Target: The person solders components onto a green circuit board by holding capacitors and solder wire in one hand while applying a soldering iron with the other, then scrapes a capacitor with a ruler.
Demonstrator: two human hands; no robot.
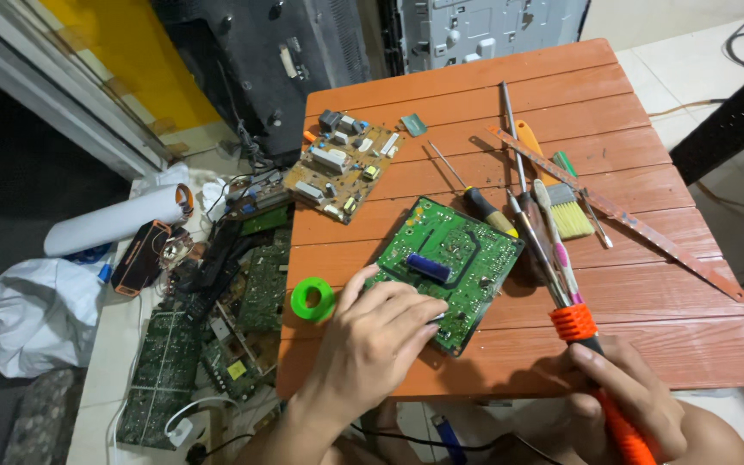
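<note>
The green circuit board (445,271) lies flat near the front edge of the orange slatted table (647,344), turned so that its long axis runs diagonally, from the near right corner up toward the far left. The left hand (372,344) rests on the board's near left corner, fingers curled down and pressing on its edge, so this hand is the one in contact with it. The right hand (630,396) sits off the table's front edge, well to the right of the board, closed around the orange handle of a soldering iron (583,344); the iron's shaft points up and away, its tip lost among the screwdrivers (518,202) and the small brush (561,202) lying just right of the board. The board thus lies up and to the left of the iron's grip. A green solder spool (313,300) sits just left of the left hand, and a tan circuit board (342,170) lies farther back.
</note>
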